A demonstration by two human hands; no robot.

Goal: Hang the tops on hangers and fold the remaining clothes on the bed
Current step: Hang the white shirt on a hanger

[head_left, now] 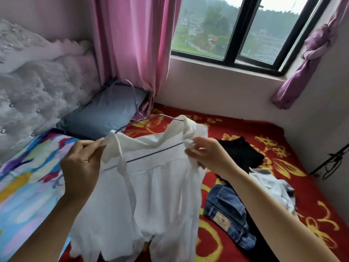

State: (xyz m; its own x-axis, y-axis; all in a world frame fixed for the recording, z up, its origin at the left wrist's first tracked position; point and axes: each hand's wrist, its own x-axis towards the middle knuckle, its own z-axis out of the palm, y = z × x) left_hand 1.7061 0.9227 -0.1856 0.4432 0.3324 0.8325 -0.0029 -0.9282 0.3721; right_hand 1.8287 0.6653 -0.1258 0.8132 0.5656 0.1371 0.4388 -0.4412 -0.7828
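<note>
A sheer white top (pixel 151 195) hangs in the air over the bed, draped on a pale purple hanger (pixel 136 103) whose hook sticks up behind it and whose bar shows through the fabric. My left hand (pixel 81 165) pinches the top's left shoulder. My right hand (pixel 205 154) pinches the bunched right shoulder. On the red flowered bedspread (pixel 273 148) to the right lie a black garment (pixel 243 150), blue jeans (pixel 228 214) and a white and grey garment (pixel 273 188).
A blue-grey pillow (pixel 105 112) and a colourful pillow (pixel 24 182) lie by the white tufted headboard (pixel 37 91) at left. Pink curtains (pixel 136 44) hang beside the window (pixel 245 29). Walls close the bed in at the back and right.
</note>
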